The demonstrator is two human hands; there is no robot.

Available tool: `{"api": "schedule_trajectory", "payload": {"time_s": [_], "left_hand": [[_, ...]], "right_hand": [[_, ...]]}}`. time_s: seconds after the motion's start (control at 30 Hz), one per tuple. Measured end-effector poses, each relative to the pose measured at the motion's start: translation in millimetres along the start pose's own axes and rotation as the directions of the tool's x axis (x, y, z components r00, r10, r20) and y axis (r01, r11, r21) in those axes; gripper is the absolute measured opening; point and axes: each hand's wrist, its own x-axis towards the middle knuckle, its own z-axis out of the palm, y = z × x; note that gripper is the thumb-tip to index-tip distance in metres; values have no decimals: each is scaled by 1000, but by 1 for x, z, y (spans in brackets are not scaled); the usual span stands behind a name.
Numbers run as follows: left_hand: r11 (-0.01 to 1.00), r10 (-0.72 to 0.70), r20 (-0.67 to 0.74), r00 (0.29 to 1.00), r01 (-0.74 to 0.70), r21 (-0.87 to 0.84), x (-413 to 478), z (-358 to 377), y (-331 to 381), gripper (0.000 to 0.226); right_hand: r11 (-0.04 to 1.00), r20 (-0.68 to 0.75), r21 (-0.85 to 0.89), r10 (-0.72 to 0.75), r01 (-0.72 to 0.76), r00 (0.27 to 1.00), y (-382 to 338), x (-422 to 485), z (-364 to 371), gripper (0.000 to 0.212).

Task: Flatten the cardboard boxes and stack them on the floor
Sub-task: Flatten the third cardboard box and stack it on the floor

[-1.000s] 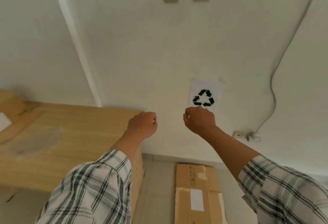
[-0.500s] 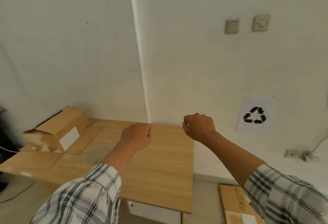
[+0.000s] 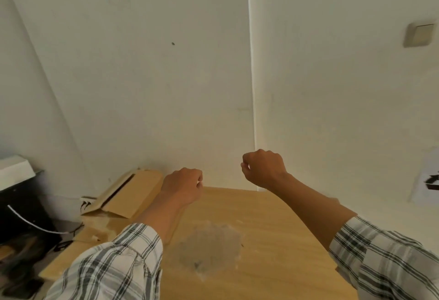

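Hovering above a light wooden desk [image 3: 273,240], two bare hands are each curled into a loose fist, holding nothing. The left hand [image 3: 184,187] sits lower, just beside a cardboard box [image 3: 133,193] at the desk's far left corner against the white wall [image 3: 166,74]. The box lies tilted with one flap ajar; its inside is too dark to tell any contents. The right hand [image 3: 263,169] is raised nearer the wall, its grip closed on itself. Plaid sleeves [image 3: 114,266] cover both forearms. A grey smudge [image 3: 211,245] marks the desk.
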Motion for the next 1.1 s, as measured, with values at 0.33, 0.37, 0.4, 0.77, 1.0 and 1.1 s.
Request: {"api": "schedule_trajectory", "payload": {"time_s": [0.33, 0.37, 0.4, 0.77, 1.0, 1.1], "left_hand": [[999, 36, -10, 999, -36, -20, 70, 14, -184, 26], [999, 44, -3, 999, -44, -25, 75, 18, -205, 26], [998, 56, 5, 998, -56, -24, 81, 21, -225, 25], [972, 235, 136, 962, -231, -44, 102, 54, -433, 23], [970, 237, 238, 942, -214, -119, 118, 103, -514, 23], [963, 245, 257, 935, -202, -180, 125, 129, -526, 29]], "right_hand": [[998, 0, 18, 64, -64, 998, -149, 114, 62, 29], [997, 5, 12, 75, -75, 997, -167, 121, 71, 29], [996, 9, 8, 90, -90, 996, -185, 128, 80, 29], [948, 127, 14, 314, -318, 941, -387, 178, 164, 28], [940, 274, -57, 339, -337, 900, -469, 193, 223, 31], [946, 334, -70, 321, -316, 887, -491, 201, 248, 33]]}}
